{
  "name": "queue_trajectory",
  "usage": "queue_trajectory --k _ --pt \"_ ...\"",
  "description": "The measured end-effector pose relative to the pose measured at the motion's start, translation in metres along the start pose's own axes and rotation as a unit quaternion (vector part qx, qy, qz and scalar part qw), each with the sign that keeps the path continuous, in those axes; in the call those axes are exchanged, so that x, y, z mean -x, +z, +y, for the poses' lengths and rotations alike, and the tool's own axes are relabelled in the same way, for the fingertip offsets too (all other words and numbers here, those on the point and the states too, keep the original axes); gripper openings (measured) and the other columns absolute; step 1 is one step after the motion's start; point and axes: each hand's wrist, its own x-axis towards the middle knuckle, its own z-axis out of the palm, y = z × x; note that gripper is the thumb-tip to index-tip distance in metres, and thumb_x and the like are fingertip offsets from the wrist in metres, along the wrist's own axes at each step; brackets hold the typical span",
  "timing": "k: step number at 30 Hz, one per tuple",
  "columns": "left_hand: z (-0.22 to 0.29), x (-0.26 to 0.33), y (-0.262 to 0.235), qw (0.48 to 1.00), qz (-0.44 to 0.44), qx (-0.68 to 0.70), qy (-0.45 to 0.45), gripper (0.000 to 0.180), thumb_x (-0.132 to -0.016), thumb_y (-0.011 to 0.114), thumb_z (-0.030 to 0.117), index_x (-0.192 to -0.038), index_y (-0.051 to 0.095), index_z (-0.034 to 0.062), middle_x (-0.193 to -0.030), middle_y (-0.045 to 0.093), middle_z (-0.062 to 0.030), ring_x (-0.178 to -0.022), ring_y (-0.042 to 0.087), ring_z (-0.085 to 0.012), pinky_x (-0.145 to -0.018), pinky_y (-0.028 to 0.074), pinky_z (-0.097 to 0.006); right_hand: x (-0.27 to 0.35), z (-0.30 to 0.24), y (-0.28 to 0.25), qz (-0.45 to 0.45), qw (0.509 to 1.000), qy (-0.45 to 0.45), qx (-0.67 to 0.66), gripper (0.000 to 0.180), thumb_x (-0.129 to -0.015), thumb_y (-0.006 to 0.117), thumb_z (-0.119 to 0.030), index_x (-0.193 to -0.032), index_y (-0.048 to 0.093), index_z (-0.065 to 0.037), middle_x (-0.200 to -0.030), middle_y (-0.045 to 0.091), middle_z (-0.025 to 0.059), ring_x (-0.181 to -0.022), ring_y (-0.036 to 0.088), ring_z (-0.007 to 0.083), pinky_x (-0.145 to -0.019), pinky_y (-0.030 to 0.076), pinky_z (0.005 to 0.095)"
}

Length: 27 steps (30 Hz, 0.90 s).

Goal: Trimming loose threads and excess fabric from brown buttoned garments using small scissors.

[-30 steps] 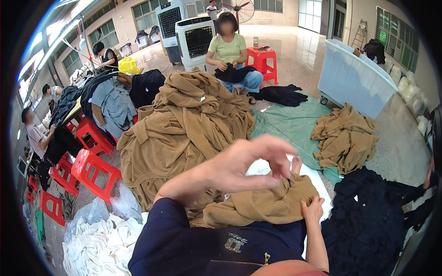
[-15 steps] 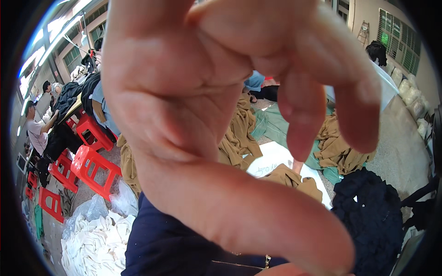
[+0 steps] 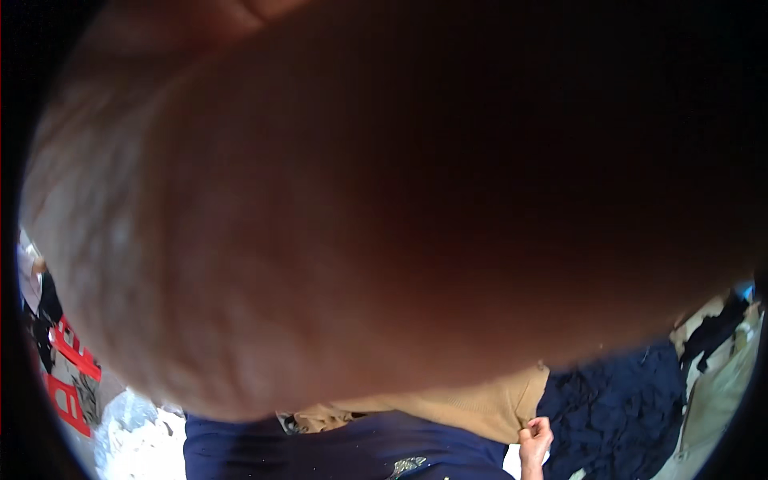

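My left hand (image 3: 264,272) is pressed up close to the camera, a dark blurred mass over most of the view. Its fingers cannot be made out. Low on the right, my right hand (image 3: 537,438) pinches the edge of a tan knitted garment (image 3: 488,402). That garment stretches leftward from the pinch across my lap, and its upper part is hidden behind the left hand. Dark navy clothing (image 3: 336,448) covers my lap below it.
A heap of navy garments (image 3: 616,408) lies just right of my right hand. At lower left are white cloth pieces (image 3: 144,440) with clear plastic. Red plastic stools (image 3: 68,404) stand at the far left. Most of the room is hidden.
The left hand has come closer and now blocks most of the view; its fingers no longer show. My right hand has come into view at lower right, gripping the tan garment.
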Motion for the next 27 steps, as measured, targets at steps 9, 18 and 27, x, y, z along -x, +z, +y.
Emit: queue_trajectory --k 9,18,27 --pt "-0.095 0.052 0.02 0.964 -0.15 0.073 -0.208 0.062 -0.084 0.072 0.008 -0.136 0.036 0.0023 -0.096 0.062 -0.0088 -0.064 0.058 -0.0085 -0.055 0.049 -0.024 0.058 0.077 -0.02 -0.051 0.97 0.173 0.165 0.021 -0.086 0.063 -0.017 -0.082 0.056 0.002 -0.07 0.056 0.0066 -0.065 0.048 0.0128 -0.062 0.043 0.029" --pt "-0.121 0.36 0.085 0.798 -0.12 0.019 -0.59 0.025 -0.09 0.06 0.007 -0.113 0.053 0.002 -0.096 0.066 -0.0096 -0.083 0.066 -0.0199 -0.07 0.052 -0.032 -0.019 0.039 -0.007 0.143 0.976 -0.036 -0.158 0.008 -0.09 0.061 -0.005 -0.085 0.056 -0.008 -0.075 0.048 -0.0059 -0.062 0.038 0.0027 -0.052 0.03 0.0203" --pt "-0.128 0.356 0.088 0.866 -0.217 -0.129 -0.432 0.015 -0.085 0.061 0.01 -0.1 0.063 0.0083 -0.087 0.065 -0.0104 -0.078 0.066 -0.0248 -0.069 0.051 -0.036 -0.072 -0.215 0.064 -0.227 0.828 -0.194 -0.474 0.03 -0.083 0.067 -0.004 -0.111 0.059 -0.001 -0.083 0.056 -0.0003 -0.064 0.047 0.0038 -0.059 0.037 0.0176"
